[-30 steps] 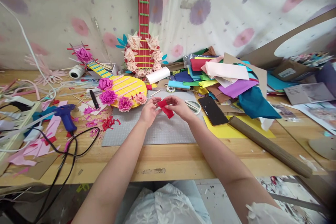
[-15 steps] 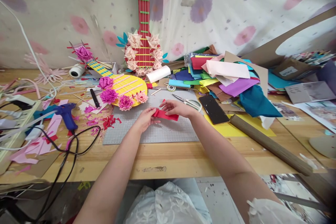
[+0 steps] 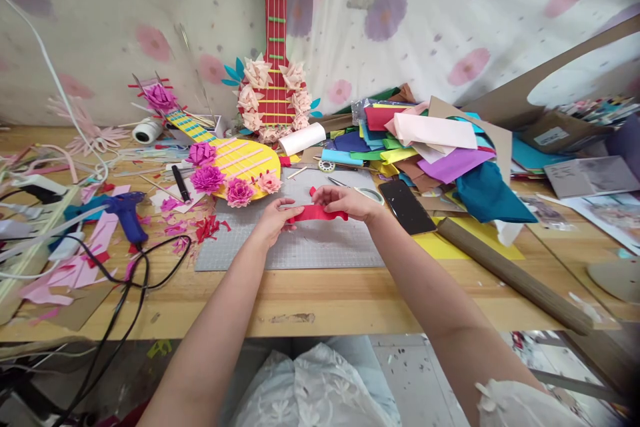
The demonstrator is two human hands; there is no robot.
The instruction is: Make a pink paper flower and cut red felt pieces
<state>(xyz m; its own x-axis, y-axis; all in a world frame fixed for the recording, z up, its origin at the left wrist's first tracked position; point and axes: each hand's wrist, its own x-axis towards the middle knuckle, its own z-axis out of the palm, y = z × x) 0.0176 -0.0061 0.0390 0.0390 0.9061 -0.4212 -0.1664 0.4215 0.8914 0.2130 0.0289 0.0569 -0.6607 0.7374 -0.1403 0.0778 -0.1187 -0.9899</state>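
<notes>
A strip of red crepe paper [image 3: 319, 213] stretches between my two hands above the grey cutting mat [image 3: 240, 252]. My left hand [image 3: 277, 220] pinches its left end between thumb and fingers. At the other end, my right hand [image 3: 345, 202] has its fingers closed on the paper's upper edge. The strip's right end looks wavy. A small red piece shows behind my right fingertips. Scissors [image 3: 370, 194] with pale handles lie just beyond my right hand, partly hidden by it.
A yellow paper guitar [image 3: 250, 163] with pink flowers lies behind the mat; a red one [image 3: 276, 33] stands against the curtain. Left are a blue glue gun [image 3: 127, 213], black cables and paper scraps. Right are a phone [image 3: 407, 207], a brown tube [image 3: 510, 273] and stacked coloured paper [image 3: 435, 130].
The red strip is pulled out longer and straighter between my hands. My left hand has shifted slightly left and my right hand slightly right.
</notes>
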